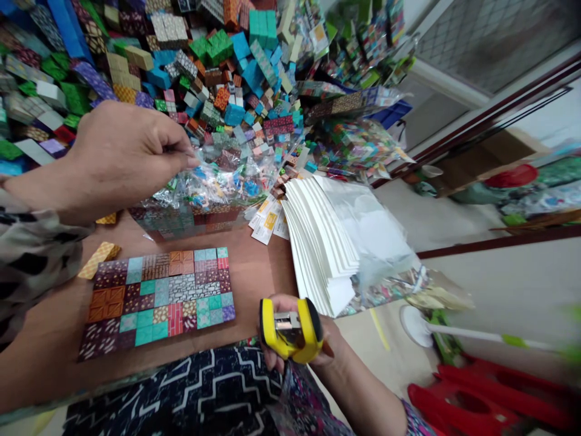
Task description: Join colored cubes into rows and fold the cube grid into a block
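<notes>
My left hand (124,154) is closed in a pinch at the near edge of a clear plastic bag (218,178). Small colourful pieces, some blue and white, show inside or under the crinkled film. My right hand (327,339) is low at the centre, wrapped round a yellow-and-black hand tool (293,330) with a metal part in its middle. To the left of the tool lies a flat rectangular panel of printed patterned blocks (158,297). A yellow block (100,259) lies against the panel's far left corner.
A big heap of coloured blocks (218,48) fills the back. White card sheets (318,242) and plastic bags (376,230) lie at the right, near small printed labels (265,219). Filled bags (358,145) stand behind them. Red plastic furniture (481,393) is on the floor, lower right.
</notes>
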Action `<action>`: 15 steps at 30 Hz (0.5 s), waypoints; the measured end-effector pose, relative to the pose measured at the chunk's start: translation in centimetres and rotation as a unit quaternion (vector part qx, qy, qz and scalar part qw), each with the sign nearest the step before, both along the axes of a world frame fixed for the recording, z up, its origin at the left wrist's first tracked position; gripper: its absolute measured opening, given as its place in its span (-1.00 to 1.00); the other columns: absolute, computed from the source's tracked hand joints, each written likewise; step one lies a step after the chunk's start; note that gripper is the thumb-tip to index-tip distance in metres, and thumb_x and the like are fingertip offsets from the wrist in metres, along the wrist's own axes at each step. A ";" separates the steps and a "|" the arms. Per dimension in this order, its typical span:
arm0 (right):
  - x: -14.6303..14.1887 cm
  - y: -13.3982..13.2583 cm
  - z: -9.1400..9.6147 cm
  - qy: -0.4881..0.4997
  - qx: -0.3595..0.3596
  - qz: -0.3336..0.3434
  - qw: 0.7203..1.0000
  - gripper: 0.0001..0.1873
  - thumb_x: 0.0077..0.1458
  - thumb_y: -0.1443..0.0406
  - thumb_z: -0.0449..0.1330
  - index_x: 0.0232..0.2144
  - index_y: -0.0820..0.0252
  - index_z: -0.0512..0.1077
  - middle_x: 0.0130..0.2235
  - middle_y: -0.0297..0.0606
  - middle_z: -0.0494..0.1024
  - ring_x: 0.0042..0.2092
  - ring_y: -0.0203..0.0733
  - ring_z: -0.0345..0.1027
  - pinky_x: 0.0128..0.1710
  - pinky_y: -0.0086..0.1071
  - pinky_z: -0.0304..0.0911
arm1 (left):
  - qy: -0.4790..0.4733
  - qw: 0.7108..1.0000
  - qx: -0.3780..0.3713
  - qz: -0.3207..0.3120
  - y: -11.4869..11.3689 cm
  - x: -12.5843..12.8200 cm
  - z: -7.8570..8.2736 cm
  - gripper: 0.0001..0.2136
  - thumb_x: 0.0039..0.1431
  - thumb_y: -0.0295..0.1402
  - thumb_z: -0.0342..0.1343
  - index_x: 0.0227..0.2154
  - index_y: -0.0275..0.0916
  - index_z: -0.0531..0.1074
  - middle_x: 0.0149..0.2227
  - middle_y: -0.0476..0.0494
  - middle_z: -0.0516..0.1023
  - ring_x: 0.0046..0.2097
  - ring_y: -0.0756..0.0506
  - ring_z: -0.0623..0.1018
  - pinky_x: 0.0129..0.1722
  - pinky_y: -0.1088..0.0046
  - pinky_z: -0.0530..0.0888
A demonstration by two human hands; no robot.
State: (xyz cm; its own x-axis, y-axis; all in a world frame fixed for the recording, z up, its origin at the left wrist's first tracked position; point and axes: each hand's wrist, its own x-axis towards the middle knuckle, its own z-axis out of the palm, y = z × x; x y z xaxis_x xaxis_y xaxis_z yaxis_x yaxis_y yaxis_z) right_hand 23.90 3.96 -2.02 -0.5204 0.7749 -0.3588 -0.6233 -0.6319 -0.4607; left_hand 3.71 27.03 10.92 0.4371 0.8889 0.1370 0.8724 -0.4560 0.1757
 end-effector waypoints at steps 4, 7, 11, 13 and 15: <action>-0.2 0.3 0.6 -0.010 0.003 0.010 1.000 -0.21 -0.46 -0.03 0.47 -0.22 0.32 0.36 -0.43 -0.12 0.54 -0.42 -0.16 0.46 -0.49 -0.45 0.32 | 0.024 1.000 0.000 0.020 0.1 0.0 0.0 -0.64 0.11 -0.08 -0.06 -0.33 -0.21 0.54 -0.39 0.10 0.48 -0.15 -0.12 0.52 -0.06 0.34 0.34; -0.1 0.5 0.6 0.012 0.020 0.016 1.000 -0.21 -0.43 0.01 0.48 -0.18 0.33 0.37 -0.39 -0.11 0.56 -0.37 -0.14 0.49 -0.45 -0.44 0.36 | 0.019 1.000 0.009 0.007 0.3 -0.2 -0.2 -0.61 0.11 -0.08 -0.09 -0.33 -0.23 0.54 -0.41 0.06 0.47 -0.17 -0.14 0.53 -0.09 0.33 0.35; 0.1 0.2 0.6 0.016 0.018 0.035 0.999 -0.32 -0.29 0.03 0.44 -0.18 0.34 0.38 -0.37 -0.12 0.56 -0.34 -0.18 0.49 -0.40 -0.46 0.36 | -0.017 0.999 0.026 -0.032 0.5 -0.5 -0.6 -0.64 0.12 -0.13 -0.03 -0.37 -0.30 0.54 -0.41 -0.02 0.50 -0.18 -0.18 0.53 -0.12 0.33 0.37; 0.0 0.0 1.0 0.008 0.003 0.017 1.000 -0.48 -0.03 0.03 0.31 -0.19 0.35 0.40 -0.36 -0.11 0.56 -0.34 -0.22 0.49 -0.40 -0.48 0.35 | -0.024 0.999 0.024 -0.035 0.5 -0.5 -0.6 -0.66 0.12 -0.15 -0.01 -0.36 -0.31 0.55 -0.39 -0.04 0.52 -0.17 -0.19 0.53 -0.11 0.32 0.38; -0.2 -0.1 1.5 0.004 0.003 -0.003 1.000 -0.51 0.05 0.02 0.24 -0.18 0.36 0.42 -0.35 -0.11 0.57 -0.33 -0.24 0.49 -0.38 -0.49 0.35 | -0.029 0.999 0.017 -0.024 0.4 -0.5 -0.5 -0.67 0.10 -0.18 0.02 -0.36 -0.33 0.55 -0.37 -0.06 0.53 -0.16 -0.22 0.54 -0.10 0.29 0.38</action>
